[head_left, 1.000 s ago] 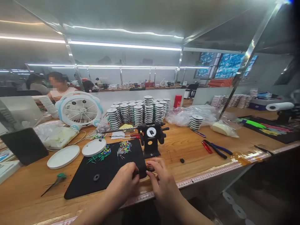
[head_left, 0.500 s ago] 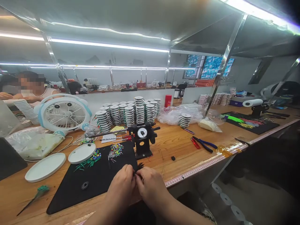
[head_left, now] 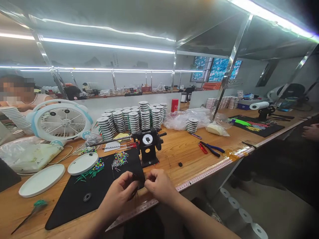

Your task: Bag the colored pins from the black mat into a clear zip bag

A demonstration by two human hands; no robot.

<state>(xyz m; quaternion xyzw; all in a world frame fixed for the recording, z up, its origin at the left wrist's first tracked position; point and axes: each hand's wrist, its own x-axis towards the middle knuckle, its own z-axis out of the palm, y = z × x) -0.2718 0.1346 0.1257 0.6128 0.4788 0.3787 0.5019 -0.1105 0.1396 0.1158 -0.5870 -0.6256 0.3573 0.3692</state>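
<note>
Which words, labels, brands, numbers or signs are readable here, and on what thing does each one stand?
No text can be read with certainty.
Round dial on the black machine: markings too small to read.
Measuring tape along the bench edge: numbers too small and blurred.
Red cylinder: pale lettering, too small.
Whitish packet in front of the fan: printed marks, unreadable.

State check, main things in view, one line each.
Left hand: curled, holding dark strands
Right hand: fingers curled in, grip unclear
Mat: lying flat
Beads: loose, heaped on the mat
Dial stand: upright
Spools: stacked in columns
Pliers: lying down, handles spread
Fan: standing, running or not can't be told
Strip light: lit
</note>
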